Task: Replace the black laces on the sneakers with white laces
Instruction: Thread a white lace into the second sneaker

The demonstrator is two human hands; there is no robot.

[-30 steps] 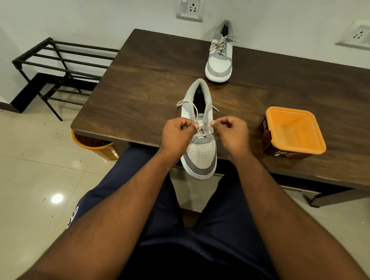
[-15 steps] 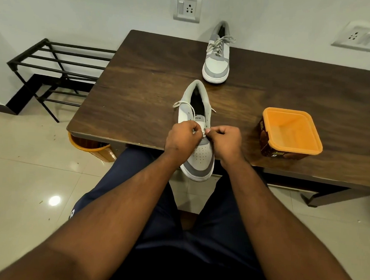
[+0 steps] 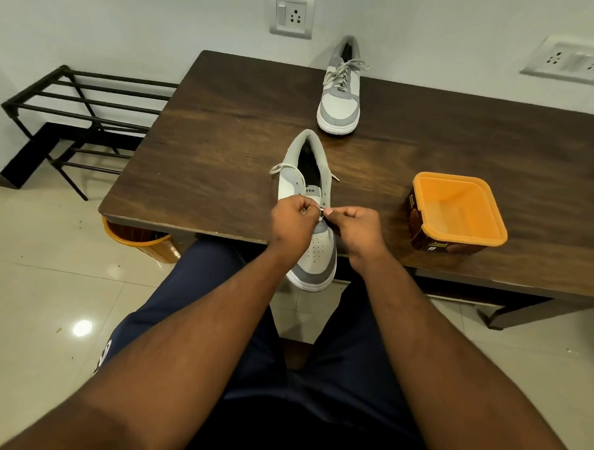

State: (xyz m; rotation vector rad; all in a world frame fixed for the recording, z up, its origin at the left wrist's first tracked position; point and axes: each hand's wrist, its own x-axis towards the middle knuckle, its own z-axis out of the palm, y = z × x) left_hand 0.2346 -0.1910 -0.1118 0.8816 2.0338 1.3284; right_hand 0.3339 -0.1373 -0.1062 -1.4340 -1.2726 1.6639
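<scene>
At the middle of the frame I see my left hand and right hand over the near sneaker, whose toe hangs past the near edge of the dark wooden table. The fingers of both hands are curled and pinch the white lace at the lower eyelets. Above it stands the second sneaker, laced, and at right an orange-lidded tub.
</scene>
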